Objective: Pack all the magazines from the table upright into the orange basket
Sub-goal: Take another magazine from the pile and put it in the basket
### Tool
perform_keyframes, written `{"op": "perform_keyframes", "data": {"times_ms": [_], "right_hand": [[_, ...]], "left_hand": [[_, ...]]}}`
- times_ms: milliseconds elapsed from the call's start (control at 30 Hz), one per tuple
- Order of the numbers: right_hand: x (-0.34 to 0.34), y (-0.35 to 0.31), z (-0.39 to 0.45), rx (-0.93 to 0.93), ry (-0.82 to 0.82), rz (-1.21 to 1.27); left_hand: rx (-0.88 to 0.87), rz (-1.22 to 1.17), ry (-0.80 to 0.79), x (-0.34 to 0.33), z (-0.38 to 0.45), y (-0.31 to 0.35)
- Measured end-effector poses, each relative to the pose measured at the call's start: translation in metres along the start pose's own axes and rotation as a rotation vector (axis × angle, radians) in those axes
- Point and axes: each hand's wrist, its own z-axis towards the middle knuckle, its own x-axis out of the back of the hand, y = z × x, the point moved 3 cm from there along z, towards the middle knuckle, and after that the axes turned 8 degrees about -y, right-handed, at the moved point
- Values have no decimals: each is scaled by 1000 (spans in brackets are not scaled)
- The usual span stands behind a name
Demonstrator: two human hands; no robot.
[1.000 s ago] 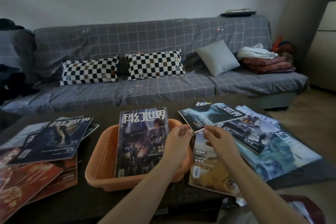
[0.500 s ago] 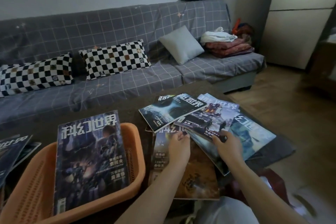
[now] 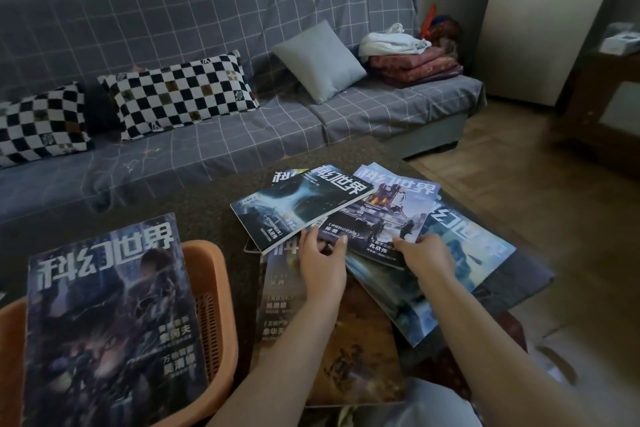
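The orange basket [image 3: 211, 284] sits at the lower left with one dark magazine [image 3: 110, 322] standing upright in it. To its right, several magazines lie fanned out on the dark table [image 3: 207, 204]. My left hand [image 3: 322, 260] rests on the pile, fingers at the near edge of the top dark-blue magazine [image 3: 301, 204]. My right hand [image 3: 426, 256] grips the near edge of the magazine with a robot cover [image 3: 388, 215]. A light-blue magazine [image 3: 464, 253] lies under it, and a brown one [image 3: 353, 350] lies nearest me.
A grey checked sofa [image 3: 242, 135] stands behind the table with two checkered pillows [image 3: 176, 94], a grey cushion [image 3: 318, 59] and folded blankets [image 3: 412, 62]. Wooden floor [image 3: 519, 177] lies to the right, near a white cabinet [image 3: 540, 28].
The view has swung right, away from the left pile. Both hands have moved from the dark-blue magazine's edge onto the right pile; my right hand now grips the robot-cover magazine.
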Motion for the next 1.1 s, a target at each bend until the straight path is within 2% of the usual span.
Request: {"op": "perform_keyframes", "data": {"times_ms": [133, 233, 333, 567, 833, 1000, 1100], "right_hand": [[3, 8, -7, 49, -11, 266], [12, 21, -18, 34, -45, 517], [29, 39, -34, 29, -79, 633], [62, 75, -81, 144, -176, 614], [69, 76, -127, 299, -303, 655], [50, 45, -150, 378, -408, 645], [29, 23, -164, 415, -509, 617]], "left_hand": [[65, -177, 51, 2, -5, 1], [114, -245, 88, 11, -12, 2], [160, -265, 70, 16, -23, 1], [154, -156, -160, 25, -54, 9], [117, -82, -458, 66, -88, 30], [29, -220, -442, 111, -106, 44], [-38, -232, -357, 145, -109, 50]]}}
